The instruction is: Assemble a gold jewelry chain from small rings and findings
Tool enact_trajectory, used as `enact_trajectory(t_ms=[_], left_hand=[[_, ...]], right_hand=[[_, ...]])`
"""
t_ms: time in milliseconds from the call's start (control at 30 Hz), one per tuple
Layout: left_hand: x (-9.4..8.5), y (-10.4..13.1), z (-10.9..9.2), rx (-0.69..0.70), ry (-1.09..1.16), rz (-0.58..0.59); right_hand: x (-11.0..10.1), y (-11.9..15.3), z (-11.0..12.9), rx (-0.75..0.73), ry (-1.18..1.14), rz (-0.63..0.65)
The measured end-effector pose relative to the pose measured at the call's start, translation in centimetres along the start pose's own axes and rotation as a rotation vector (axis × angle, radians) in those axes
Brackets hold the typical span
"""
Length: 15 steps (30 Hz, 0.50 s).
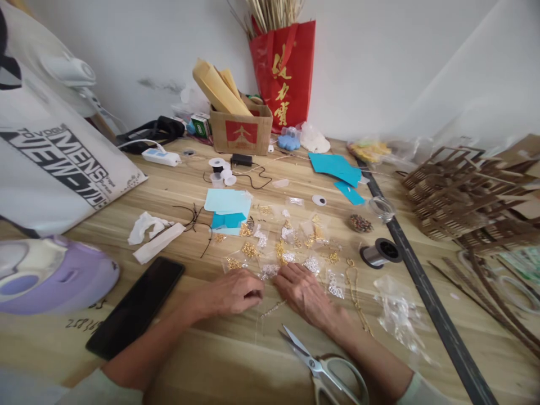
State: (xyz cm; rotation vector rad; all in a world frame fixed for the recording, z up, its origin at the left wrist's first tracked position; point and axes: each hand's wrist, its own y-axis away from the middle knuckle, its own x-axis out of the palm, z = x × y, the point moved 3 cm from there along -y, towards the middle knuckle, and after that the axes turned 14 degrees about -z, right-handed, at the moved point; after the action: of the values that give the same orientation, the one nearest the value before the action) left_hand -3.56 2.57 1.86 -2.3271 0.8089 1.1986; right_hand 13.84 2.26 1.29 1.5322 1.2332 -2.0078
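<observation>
Our left hand (236,291) curled, right hand (300,288) flat by silver findings (311,264); grips unclear. Scissors (314,365) lay on wood-grain table (236,360), white wall (371,67) behind.

Both forearms stretched forward, left hand (239,291) loosely curled, right hand (300,289) palm-down.

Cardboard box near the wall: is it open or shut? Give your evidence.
Open: yellow rolls stick up from the box.

A short, shiny chain (273,309) lies slanted between the left hand (241,291) and right hand (300,289); tiny silver bits (269,271) sit just past them.
</observation>
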Motion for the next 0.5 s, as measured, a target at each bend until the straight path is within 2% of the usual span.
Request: enact_trajectory(t_ms=[233,500], left_hand=[[-0.5,-0.1,-0.3,-0.029,0.004,0.026],[0.0,0.0,-1.1,0.022,0.073,0.063]], right_hand=[[-0.1,0.0,0.0,-0.005,-0.026,-0.005],[-0.4,-0.2,0.2,0.022,0.003,0.008]])
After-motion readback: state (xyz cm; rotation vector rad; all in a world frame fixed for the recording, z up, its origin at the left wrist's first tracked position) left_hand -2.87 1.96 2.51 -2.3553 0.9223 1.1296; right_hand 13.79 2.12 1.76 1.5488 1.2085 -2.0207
